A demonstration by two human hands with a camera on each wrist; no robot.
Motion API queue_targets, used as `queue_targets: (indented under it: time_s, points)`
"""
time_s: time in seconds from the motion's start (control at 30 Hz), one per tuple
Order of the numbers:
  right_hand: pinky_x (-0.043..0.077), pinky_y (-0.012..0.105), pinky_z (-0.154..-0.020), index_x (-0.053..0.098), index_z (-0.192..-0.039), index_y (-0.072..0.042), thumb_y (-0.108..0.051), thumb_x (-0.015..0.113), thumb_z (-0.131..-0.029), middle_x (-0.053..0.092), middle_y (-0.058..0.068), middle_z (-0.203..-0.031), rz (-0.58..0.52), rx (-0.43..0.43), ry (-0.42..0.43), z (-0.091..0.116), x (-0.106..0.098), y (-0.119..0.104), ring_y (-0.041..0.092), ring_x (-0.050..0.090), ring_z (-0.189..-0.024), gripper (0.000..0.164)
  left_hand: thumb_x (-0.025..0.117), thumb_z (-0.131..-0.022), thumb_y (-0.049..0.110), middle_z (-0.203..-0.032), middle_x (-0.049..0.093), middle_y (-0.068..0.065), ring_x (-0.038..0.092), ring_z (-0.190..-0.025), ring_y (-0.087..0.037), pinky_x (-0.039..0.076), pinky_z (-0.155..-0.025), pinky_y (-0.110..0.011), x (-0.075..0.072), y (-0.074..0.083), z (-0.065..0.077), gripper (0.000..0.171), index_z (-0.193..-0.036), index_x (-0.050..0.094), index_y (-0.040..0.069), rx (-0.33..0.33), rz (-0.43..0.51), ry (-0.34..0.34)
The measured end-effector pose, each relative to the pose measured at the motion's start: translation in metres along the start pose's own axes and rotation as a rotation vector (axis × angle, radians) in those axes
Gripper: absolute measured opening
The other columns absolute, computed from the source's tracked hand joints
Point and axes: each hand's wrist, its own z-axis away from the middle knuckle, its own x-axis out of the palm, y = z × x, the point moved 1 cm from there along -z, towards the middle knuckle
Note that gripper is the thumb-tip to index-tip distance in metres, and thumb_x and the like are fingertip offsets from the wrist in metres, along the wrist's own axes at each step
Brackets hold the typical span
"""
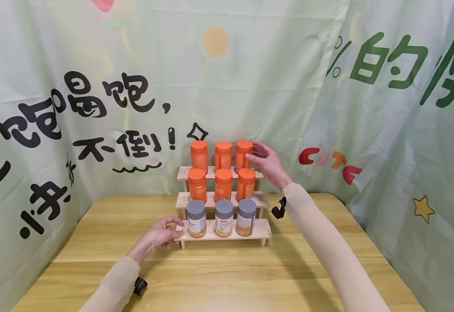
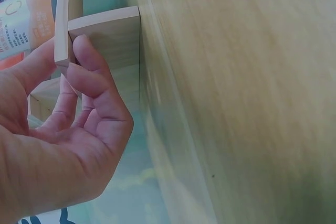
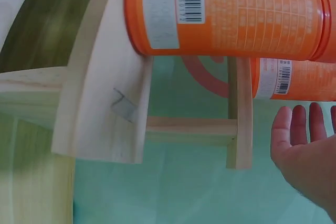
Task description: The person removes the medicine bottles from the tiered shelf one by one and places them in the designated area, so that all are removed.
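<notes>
A three-step wooden display stand (image 1: 207,232) holds orange jars (image 1: 197,185) on its upper two steps and grey-lidded jars (image 1: 224,219) on the lowest. My left hand (image 1: 162,232) pinches the left end of the lowest step; in the left wrist view, its fingers (image 2: 94,82) curl under the board's end (image 2: 62,51). Beside the right-hand orange jar (image 1: 243,156) of the top step is my right hand (image 1: 267,162), fingers extended. A small gap shows between these fingers (image 3: 298,124) and the top-step jar (image 3: 299,80) in the right wrist view; the thumb is hidden there.
The stand is on a wooden table (image 1: 219,277). Behind it and on both sides hangs a pale green printed cloth (image 1: 250,65). Black wrist cameras (image 1: 279,208) sit on both sleeves. The middle-step jar (image 3: 226,14) fills the top of the right wrist view.
</notes>
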Motion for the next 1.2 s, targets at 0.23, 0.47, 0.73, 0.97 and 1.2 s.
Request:
queue_targets:
  time_s: [0.23,0.47,0.73,0.97,1.2]
  points:
    - [0.041,0.045,-0.110,0.040,-0.148,-0.014,-0.009,0.073,-0.088,0.047,0.012,-0.148,-0.002,0.011,-0.007,-0.005,0.008,-0.002,0.028,0.046,-0.135,0.069,0.074,-0.086,0.019,-0.073,0.063,-0.005,0.062,-0.065,-0.018,0.042,-0.050,-0.026,0.000,0.003,0.000,0.036,-0.116,0.057,0.010,-0.006,-0.002,-0.004]
    - [0.044,0.042,-0.107,0.043,-0.147,-0.015,-0.007,0.073,-0.087,0.051,0.013,-0.143,0.007,-0.001,-0.002,-0.008,0.014,0.000,0.028,0.051,-0.128,0.068,0.073,-0.087,0.018,-0.071,0.062,-0.004,0.059,-0.062,-0.016,0.041,-0.049,-0.025,-0.002,0.005,0.000,0.036,-0.116,0.055,0.008,0.003,-0.015,-0.018]
    - [0.044,0.045,-0.107,0.044,-0.146,-0.017,-0.011,0.074,-0.086,0.052,0.012,-0.141,0.042,-0.011,0.038,-0.009,0.016,0.002,0.028,0.050,-0.127,0.067,0.074,-0.086,0.019,-0.072,0.061,-0.004,0.060,-0.063,-0.017,0.042,-0.049,-0.025,-0.001,0.004,0.001,0.036,-0.116,0.056,0.009,-0.001,-0.015,-0.019]
    - [0.044,0.044,-0.107,0.045,-0.146,-0.019,-0.014,0.076,-0.086,0.052,0.010,-0.142,0.029,-0.031,0.050,-0.006,0.010,0.003,0.028,0.051,-0.127,0.068,0.074,-0.087,0.018,-0.070,0.059,-0.002,0.061,-0.062,-0.017,0.041,-0.049,-0.026,0.000,0.005,0.003,0.038,-0.118,0.055,0.007,0.022,-0.014,-0.020]
    - [0.045,0.043,-0.107,0.046,-0.146,-0.020,-0.013,0.076,-0.085,0.053,0.011,-0.141,0.053,-0.071,0.070,0.001,0.005,-0.005,0.027,0.051,-0.126,0.069,0.074,-0.086,0.018,-0.071,0.059,-0.003,0.061,-0.062,-0.016,0.042,-0.049,-0.025,0.001,0.003,0.002,0.036,-0.116,0.056,0.009,0.016,-0.006,-0.008]
